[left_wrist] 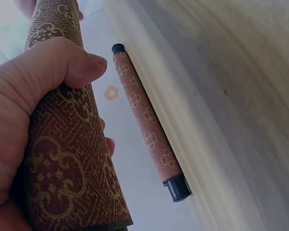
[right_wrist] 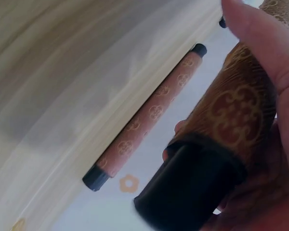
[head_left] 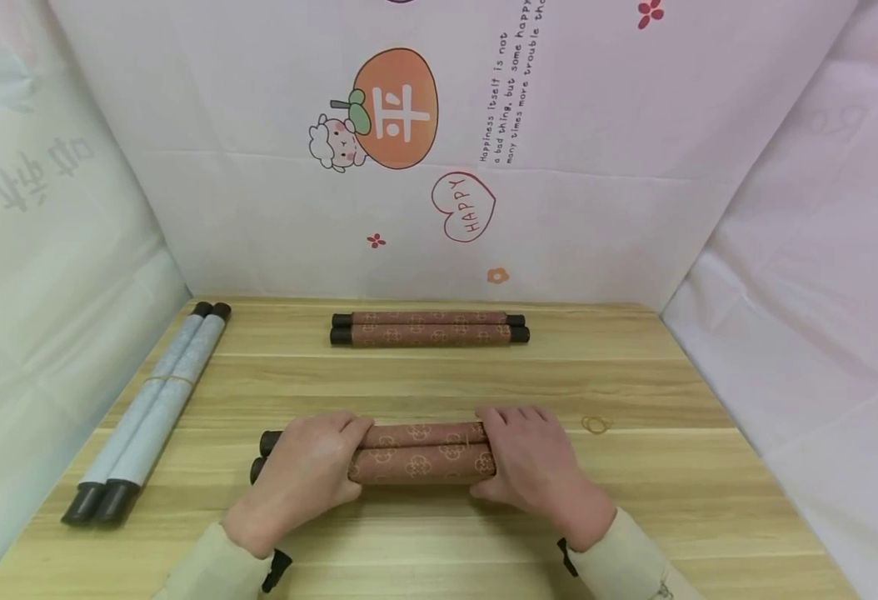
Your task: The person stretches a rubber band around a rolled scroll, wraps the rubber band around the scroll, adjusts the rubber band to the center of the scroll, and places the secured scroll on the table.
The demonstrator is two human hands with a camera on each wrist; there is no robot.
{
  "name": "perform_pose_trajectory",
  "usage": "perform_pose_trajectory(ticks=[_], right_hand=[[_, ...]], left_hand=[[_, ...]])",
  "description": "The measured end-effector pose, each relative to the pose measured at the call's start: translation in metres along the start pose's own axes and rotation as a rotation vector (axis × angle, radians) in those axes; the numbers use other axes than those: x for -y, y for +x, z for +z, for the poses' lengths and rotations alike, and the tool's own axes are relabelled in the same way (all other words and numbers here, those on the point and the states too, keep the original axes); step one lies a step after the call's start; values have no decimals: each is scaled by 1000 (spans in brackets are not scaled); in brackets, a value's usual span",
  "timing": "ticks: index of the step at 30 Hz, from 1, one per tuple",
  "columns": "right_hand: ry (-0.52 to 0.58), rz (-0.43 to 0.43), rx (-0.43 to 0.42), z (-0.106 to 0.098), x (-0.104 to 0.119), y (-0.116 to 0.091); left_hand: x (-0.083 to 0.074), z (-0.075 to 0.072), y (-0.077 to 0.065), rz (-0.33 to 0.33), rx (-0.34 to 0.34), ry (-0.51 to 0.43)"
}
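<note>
A brown scroll (head_left: 420, 465) with gold flower patterns lies crosswise before me, rolled from both ends into two parallel rolls. Around its left part my left hand (head_left: 311, 458) grips, thumb on the near side and fingers over the far side. My right hand (head_left: 532, 462) holds the right part in the same way. Two black knobs (head_left: 270, 442) stick out past the left hand. In the right wrist view a black end knob (right_wrist: 188, 185) shows beyond the right hand's grip. A loose rubber band (head_left: 596, 425) lies on the table to the right.
Farther back lies a second brown scroll (head_left: 431, 335) with black ends. A pale blue scroll (head_left: 169, 400), bound by a rubber band (head_left: 169, 378), lies slanted along the left table edge. White printed cloth (head_left: 596, 225) rises behind the wooden table (head_left: 424, 550) and at both sides.
</note>
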State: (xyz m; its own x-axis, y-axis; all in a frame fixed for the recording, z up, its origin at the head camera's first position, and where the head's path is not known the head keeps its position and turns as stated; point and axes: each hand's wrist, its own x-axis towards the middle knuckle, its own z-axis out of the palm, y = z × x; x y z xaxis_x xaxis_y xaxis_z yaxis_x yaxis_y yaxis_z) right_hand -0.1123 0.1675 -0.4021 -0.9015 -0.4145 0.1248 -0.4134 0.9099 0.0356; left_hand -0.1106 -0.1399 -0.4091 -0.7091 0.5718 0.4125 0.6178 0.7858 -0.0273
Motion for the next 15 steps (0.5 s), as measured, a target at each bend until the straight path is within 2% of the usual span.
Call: perform_pose_trajectory(ticks=[6, 15], right_hand=[[-63, -27, -33, 2, -3, 1], [-63, -72, -66, 9, 3, 1]], left_hand=[[1, 0, -1, 10, -25, 3], [-3, 3, 0, 26, -34, 6]])
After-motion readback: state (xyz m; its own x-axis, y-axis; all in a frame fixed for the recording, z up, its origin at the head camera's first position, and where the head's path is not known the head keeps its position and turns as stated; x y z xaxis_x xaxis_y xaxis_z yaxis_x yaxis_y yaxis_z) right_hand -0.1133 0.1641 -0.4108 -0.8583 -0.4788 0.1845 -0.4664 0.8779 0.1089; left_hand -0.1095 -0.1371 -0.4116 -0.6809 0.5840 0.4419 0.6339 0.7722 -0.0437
